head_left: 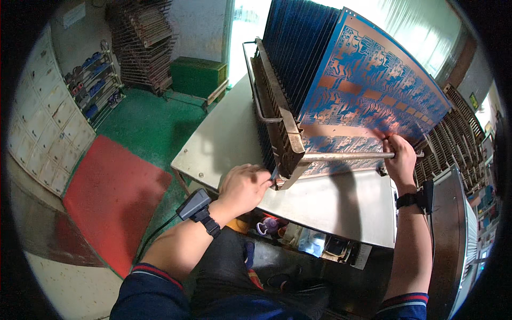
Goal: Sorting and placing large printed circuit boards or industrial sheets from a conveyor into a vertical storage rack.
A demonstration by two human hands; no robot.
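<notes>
A metal rack full of upright blue and copper circuit panels stands on a steel table. My left hand grips the rack's near left corner, by the lower frame. The horizontal bar along the rack's front is held at its right end by my right hand, fingers wrapped round it. The nearest panel faces me, showing copper tracks on blue. Both wrists wear black straps with small devices.
A second empty rack stands right of the table. Stacked racks and a green crate sit at the back. White lockers line the left wall. A red mat lies on the green floor. Clutter sits under the table.
</notes>
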